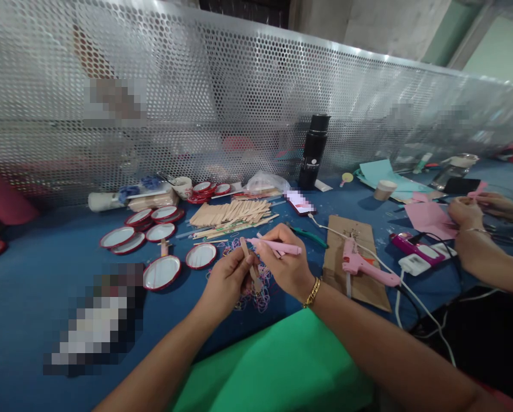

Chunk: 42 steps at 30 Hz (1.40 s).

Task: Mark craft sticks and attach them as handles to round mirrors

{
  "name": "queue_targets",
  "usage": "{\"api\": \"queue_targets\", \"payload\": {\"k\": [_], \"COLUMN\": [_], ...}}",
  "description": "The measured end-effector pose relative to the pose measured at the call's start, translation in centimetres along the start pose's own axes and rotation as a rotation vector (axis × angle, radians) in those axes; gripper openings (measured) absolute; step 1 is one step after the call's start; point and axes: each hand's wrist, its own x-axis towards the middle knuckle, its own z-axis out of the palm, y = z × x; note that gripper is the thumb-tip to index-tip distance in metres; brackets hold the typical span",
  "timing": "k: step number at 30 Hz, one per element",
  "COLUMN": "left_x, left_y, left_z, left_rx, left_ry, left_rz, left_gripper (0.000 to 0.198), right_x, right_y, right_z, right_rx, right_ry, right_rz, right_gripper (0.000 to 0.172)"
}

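My left hand [224,281] is closed around a wooden craft stick [243,246], whose upper end points up between the hands. Another wooden end shows below the fingers; whether it is the same stick I cannot tell. My right hand [291,269], with a gold bracelet at the wrist, grips a pink marker pen [284,248]. The pen's tip is at or close to the stick's upper end. A second short pink piece, perhaps the cap, sticks out by the right fingers. Under both hands lies a pile of colourful rubber bands [263,300]. Behind them are many loose craft sticks [235,213].
White lids with red rims [162,273] lie at left. To the right, a pink glue gun [359,262] rests on cardboard [379,294], near a cable and phone [299,203]. A black bottle [314,151] stands by the perforated metal screen. Another person's hands [466,213] hold something pink.
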Motion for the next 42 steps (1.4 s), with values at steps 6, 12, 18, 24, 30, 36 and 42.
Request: {"api": "queue_targets", "payload": {"k": [6,12,18,24,30,36,42], "left_x": [-0.05,0.11,0.11,0.05,0.02,0.05,0.07], "left_y": [-0.02,-0.3,-0.31,-0.23,-0.17,-0.14,-0.23], "left_z": [0.03,-0.1,-0.05,-0.02,-0.07,0.0,-0.09], "left_rx": [-0.013,0.018,0.008,-0.008,0.001,-0.012,-0.008], "left_ry": [-0.016,-0.002,-0.021,-0.006,-0.009,-0.014,-0.002], "left_rz": [0.008,-0.003,0.02,0.004,0.007,0.007,-0.006], "left_gripper": [0.048,0.047,0.047,0.046,0.046,0.047,0.047], "right_x": [-0.01,0.03,-0.01,0.01,0.09,0.09,0.1], "right_y": [-0.15,0.09,-0.01,0.12,0.07,-0.05,-0.01], "right_z": [0.06,-0.06,0.04,0.0,-0.06,0.01,-0.09], "right_rx": [0.006,0.003,-0.008,0.002,-0.023,-0.015,-0.022], "right_ry": [-0.017,0.006,-0.032,-0.004,-0.014,-0.013,0.004], "right_rz": [-0.01,-0.009,0.003,-0.013,0.007,-0.008,-0.004], "right_gripper": [0.013,0.012,0.012,0.011,0.012,0.012,0.012]}}
